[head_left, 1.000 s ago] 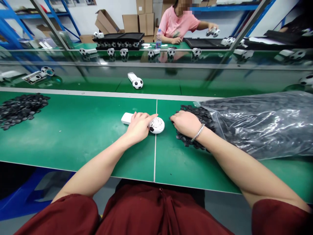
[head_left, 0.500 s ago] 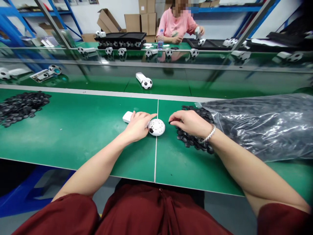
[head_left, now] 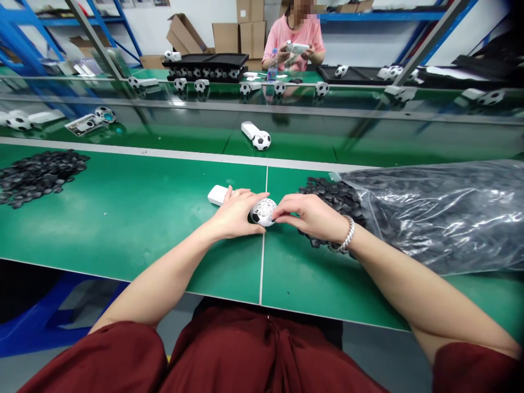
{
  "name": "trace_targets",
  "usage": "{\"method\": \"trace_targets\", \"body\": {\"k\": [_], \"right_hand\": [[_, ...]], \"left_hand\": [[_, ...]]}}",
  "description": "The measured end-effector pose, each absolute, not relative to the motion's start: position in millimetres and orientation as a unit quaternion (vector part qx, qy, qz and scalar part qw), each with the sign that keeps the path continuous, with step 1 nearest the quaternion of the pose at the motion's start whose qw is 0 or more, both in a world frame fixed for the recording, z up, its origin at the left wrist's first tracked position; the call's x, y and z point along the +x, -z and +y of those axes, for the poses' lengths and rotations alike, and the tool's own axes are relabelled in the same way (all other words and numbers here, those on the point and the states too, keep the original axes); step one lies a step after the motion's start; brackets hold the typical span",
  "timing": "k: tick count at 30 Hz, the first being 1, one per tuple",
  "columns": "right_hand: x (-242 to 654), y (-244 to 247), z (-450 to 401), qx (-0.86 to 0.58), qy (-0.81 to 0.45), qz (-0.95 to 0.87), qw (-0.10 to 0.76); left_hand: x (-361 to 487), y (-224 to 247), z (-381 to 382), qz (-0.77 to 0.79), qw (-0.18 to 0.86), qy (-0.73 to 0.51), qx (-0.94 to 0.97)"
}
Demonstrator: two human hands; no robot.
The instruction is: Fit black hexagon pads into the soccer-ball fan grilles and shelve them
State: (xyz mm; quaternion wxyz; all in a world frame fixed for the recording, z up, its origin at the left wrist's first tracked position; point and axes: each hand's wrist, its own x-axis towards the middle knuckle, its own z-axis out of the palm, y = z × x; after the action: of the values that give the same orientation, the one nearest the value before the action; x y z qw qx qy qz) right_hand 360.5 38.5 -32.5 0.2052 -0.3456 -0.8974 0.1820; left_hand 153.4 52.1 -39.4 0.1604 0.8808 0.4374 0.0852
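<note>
- White perforated football fan head [head_left: 262, 212] is gripped over the bench seam of the green workbench [head_left: 135, 240].
- Left hand [head_left: 234, 214] is cupped against it, beside a white handle [head_left: 218, 195].
- Right hand [head_left: 310, 217] is pinching it, just near black discs [head_left: 331, 199].

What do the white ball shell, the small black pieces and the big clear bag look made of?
The white openwork ball looks like moulded plastic, smooth with a slight sheen and cleanly cut lattice holes. The small black pieces look matte, probably plastic or rubber; the look can't settle which. The clear bag looks like thin polythene film, creased with glossy highlights.
</note>
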Motion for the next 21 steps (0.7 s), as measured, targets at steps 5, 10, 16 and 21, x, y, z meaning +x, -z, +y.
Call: {"method": "trace_targets", "body": {"k": [5, 10, 16, 21], "right_hand": [[357.1, 38.6, 38.6, -0.338, -0.155, -0.904, 0.212], [355.2, 43.0, 40.6, -0.337, -0.16, -0.896, 0.243], [359.0, 49.0, 45.9, -0.368, -0.162, -0.869, 0.288], [359.5, 55.4, 50.7, -0.404, -0.262, -0.83, 0.281]], "left_hand": [[159.2, 44.0, 50.6, 0.46, 0.158, -0.113, 0.866], [161.3, 47.8, 50.8, 0.472, 0.144, -0.129, 0.86], [162.8, 47.1, 50.1, 0.479, 0.132, -0.134, 0.857], [165.4, 45.7, 48.8, 0.484, 0.134, -0.143, 0.853]]}}
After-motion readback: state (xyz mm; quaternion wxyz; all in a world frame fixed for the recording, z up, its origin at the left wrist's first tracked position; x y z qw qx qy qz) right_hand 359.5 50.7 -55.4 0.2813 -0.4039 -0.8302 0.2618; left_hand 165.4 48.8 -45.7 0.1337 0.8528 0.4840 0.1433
